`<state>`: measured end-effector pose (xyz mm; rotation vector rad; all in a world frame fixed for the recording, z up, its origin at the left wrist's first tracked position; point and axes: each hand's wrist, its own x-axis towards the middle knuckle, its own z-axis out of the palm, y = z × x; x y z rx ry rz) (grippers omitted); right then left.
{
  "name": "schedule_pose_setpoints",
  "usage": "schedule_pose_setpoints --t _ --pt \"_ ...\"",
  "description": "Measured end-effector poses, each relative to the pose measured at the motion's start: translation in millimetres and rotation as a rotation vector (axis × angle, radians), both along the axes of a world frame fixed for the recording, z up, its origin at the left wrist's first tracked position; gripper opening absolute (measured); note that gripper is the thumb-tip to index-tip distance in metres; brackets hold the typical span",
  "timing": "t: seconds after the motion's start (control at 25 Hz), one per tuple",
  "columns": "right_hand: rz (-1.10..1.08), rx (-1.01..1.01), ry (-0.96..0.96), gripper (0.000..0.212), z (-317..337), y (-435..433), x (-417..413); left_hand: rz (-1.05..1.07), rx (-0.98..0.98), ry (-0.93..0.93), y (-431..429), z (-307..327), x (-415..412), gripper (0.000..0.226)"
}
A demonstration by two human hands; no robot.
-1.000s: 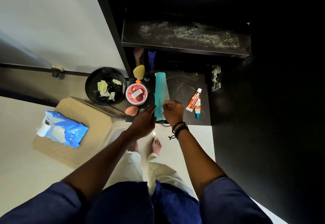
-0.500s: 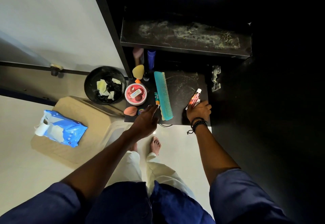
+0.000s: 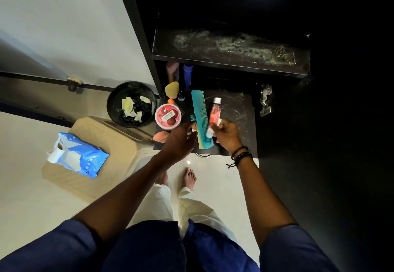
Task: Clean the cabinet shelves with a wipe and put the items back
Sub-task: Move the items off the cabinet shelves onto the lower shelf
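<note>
My right hand grips a red tube with a white cap, held just above the lower cabinet shelf, right of the teal comb. The comb lies lengthwise on that shelf. My left hand is curled at the comb's left side, its fingertips pinching a small teal-capped tube. A round red jar, a yellow sponge and a peach sponge sit on the shelf's left part. The upper shelf is bare and streaked with wipe marks.
A blue pack of wipes lies on a beige stool at the left. A black bin with used wipes stands beside the cabinet. A blue bottle and a pink bottle stand at the shelf's back. My bare feet are below.
My right hand let go of the comb, reached to the shelf's right, picked up the red tube and carried it left to the comb. My left hand closed on the small tube.
</note>
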<state>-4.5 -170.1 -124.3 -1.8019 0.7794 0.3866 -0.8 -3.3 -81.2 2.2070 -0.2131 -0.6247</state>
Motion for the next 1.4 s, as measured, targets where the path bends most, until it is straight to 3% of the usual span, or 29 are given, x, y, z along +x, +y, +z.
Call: schedule_pose_setpoints --t 0.12,0.2,0.28,0.4,0.52,0.6,0.72,0.84,1.08,1.4 --pt "0.28 0.001 -0.049 0.025 14.1 29.1 9.2 0.095 0.023 -0.074 -0.2 10.0 13.7 0.025" --pt "0.317 0.047 -0.077 0.012 20.9 43.0 17.4 0.182 0.089 -0.096 1.5 16.1 22.9 0.025" --pt "0.303 -0.018 -0.095 0.011 21.7 51.5 23.8 0.209 0.14 -0.121 6.0 20.1 30.4 0.022" --pt "0.236 -0.244 -0.069 0.03 6.2 51.7 31.1 0.211 0.154 -0.209 16.7 26.8 33.4 0.016" --pt "0.348 -0.254 0.03 0.023 -1.1 55.8 40.1 0.233 0.164 -0.234 27.4 32.4 29.9 0.019" --pt "0.365 -0.262 0.034 0.031 -2.0 60.0 45.4 0.229 0.161 -0.241 33.0 31.8 26.6 0.024" --pt "0.289 -0.226 -0.023 0.02 -5.4 61.5 46.9 0.211 0.18 -0.223 40.1 23.6 24.9 0.034" --pt "0.242 -0.258 -0.062 0.033 -0.4 62.1 39.3 0.219 0.183 -0.201 47.7 16.7 22.5 0.04" --pt "0.115 -0.265 -0.203 0.03 10.3 59.3 17.8 0.235 0.17 -0.234 63.9 18.3 8.1 0.041" --pt "0.274 -0.326 -0.486 0.03 47.6 99.7 -8.4 0.272 0.152 -0.213 94.9 25.6 -23.6 0.046"
